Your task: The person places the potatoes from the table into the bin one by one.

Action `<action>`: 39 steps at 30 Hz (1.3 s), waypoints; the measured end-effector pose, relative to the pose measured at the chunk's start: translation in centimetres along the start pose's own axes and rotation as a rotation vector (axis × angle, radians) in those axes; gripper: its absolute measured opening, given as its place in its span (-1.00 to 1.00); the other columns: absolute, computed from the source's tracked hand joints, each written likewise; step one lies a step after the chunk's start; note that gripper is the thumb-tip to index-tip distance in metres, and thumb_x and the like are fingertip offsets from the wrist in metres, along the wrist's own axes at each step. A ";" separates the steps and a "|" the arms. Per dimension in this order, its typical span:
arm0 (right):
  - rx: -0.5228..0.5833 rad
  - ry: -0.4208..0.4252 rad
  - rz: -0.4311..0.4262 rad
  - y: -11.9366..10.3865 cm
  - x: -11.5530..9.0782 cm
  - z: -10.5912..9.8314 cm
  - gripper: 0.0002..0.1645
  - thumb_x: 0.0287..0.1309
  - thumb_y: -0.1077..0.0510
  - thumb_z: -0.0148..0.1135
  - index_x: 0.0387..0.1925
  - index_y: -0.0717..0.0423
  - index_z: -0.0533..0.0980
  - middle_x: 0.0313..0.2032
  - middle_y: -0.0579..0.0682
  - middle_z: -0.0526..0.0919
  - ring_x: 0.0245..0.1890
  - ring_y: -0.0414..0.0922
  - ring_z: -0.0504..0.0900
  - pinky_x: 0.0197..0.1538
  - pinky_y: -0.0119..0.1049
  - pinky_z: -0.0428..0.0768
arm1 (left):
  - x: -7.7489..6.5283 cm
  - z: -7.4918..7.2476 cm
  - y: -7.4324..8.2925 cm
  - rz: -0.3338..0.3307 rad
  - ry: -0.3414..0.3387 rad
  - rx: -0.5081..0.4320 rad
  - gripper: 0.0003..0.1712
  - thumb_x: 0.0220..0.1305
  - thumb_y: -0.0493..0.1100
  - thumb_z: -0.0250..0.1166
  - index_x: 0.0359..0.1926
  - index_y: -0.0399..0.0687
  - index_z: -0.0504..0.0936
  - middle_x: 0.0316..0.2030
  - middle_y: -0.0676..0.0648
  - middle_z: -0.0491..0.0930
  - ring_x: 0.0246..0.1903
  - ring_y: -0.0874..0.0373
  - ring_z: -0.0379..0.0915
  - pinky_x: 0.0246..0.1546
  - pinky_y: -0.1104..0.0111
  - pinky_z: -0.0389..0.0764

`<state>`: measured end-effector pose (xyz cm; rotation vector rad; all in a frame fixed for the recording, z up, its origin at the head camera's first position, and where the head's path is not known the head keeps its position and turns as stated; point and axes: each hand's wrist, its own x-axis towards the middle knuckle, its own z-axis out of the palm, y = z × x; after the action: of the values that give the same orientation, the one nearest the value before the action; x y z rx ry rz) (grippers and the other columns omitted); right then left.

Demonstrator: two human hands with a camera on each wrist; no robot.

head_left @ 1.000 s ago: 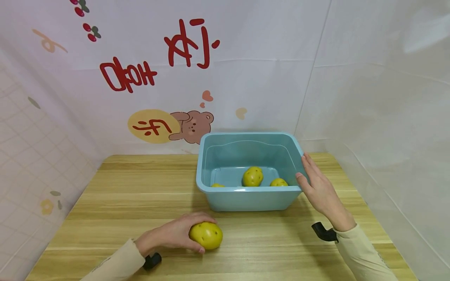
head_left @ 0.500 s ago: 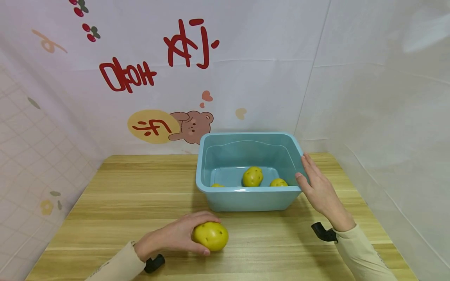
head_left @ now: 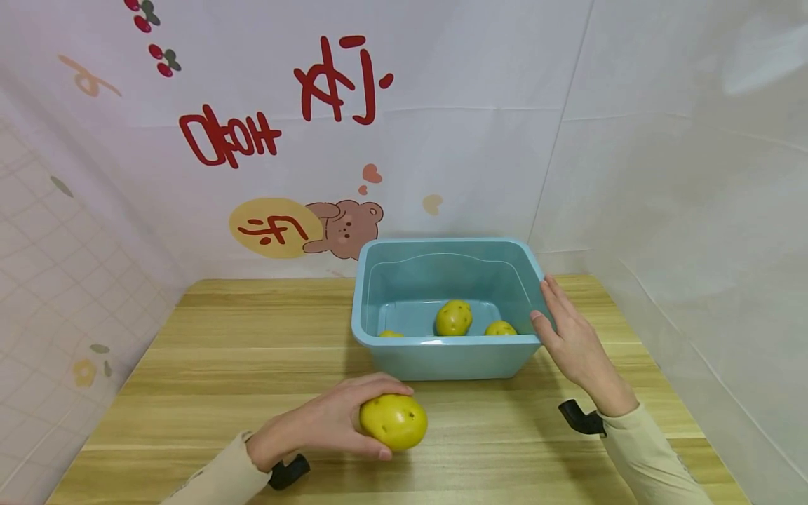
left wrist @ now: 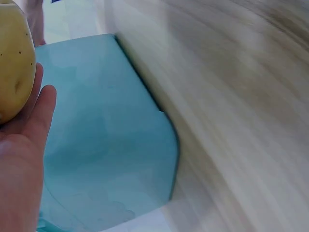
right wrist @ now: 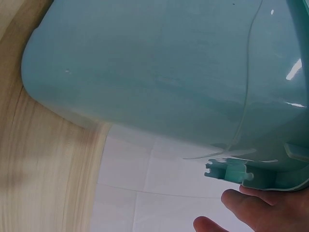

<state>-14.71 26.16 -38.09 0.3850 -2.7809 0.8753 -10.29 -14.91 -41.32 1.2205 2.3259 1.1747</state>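
Observation:
A yellow potato (head_left: 394,422) with dark eyes sits in the grip of my left hand (head_left: 341,416), thumb on the near side and fingers over the far side. It is held in front of the light blue plastic bin (head_left: 448,359). The left wrist view shows this potato (left wrist: 14,63) close up, beside the bin's outer wall (left wrist: 106,130). My right hand (head_left: 577,344) rests on the bin's right rim, fingers fairly straight along it and thumb at the near corner. Inside the bin lie potatoes (head_left: 454,318), two of them partly hidden by the front wall.
The wooden table (head_left: 252,330) carries the bin near its back edge. A white printed cloth (head_left: 467,140) hangs behind and along both sides. A black curved piece (head_left: 581,418) sits at my right wrist, and a similar one (head_left: 288,472) at the left.
My left hand has moved rightward with the potato, and the potato appears slightly lifted off the table. The right hand and the bin have stayed put.

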 end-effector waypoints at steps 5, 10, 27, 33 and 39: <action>-0.003 -0.002 0.001 0.1 0.0 0.1 -0.19 0.62 -0.09 -0.14 0.62 0.29 -0.04 0.63 0.20 -0.10 0.57 0.34 -0.02 0.41 0.44 0.10 | 0.9 -0.1 0.8 0.074 0.021 -0.008 -0.19 0.12 0.09 0.58 0.39 0.24 0.48 0.27 0.17 0.52 0.19 0.21 0.46 0.19 0.19 0.52; -0.001 -0.004 0.004 0.1 0.0 0.0 -0.18 0.62 -0.09 -0.13 0.62 0.29 -0.04 0.63 0.20 -0.10 0.56 0.35 -0.01 0.41 0.43 0.11 | 1.8 -0.4 1.7 0.115 0.047 -0.047 -0.17 0.09 0.02 0.61 0.38 0.20 0.49 0.25 0.17 0.52 0.16 0.21 0.46 0.17 0.22 0.54; 0.008 -0.002 0.006 0.1 0.0 0.0 -0.19 0.62 -0.08 -0.13 0.62 0.29 -0.04 0.63 0.20 -0.11 0.56 0.34 -0.02 0.42 0.43 0.10 | 4.7 -2.3 4.7 0.318 0.157 0.033 -0.12 0.02 -0.02 0.67 0.36 0.02 0.49 0.26 0.04 0.55 0.21 0.11 0.47 0.18 0.17 0.57; 0.006 0.006 0.000 0.2 0.0 0.0 -0.19 0.62 -0.08 -0.14 0.61 0.31 -0.03 0.63 0.21 -0.09 0.56 0.35 -0.01 0.42 0.43 0.10 | 5.7 -3.1 5.9 0.381 0.178 0.028 -0.09 0.01 -0.06 0.68 0.37 0.01 0.46 0.26 0.00 0.55 0.24 0.09 0.47 0.17 0.19 0.58; 0.013 0.009 -0.004 0.2 0.0 0.0 -0.19 0.61 -0.07 -0.13 0.61 0.32 -0.02 0.63 0.21 -0.09 0.56 0.34 -0.01 0.43 0.42 0.09 | 6.4 -3.7 6.8 0.405 0.195 0.010 -0.08 -0.03 -0.12 0.69 0.36 -0.04 0.46 0.28 -0.02 0.54 0.27 0.07 0.45 0.21 0.18 0.57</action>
<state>-14.79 26.29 -38.21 0.3876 -2.7664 0.8930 -12.42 -9.72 -32.91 1.7069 2.2821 1.4685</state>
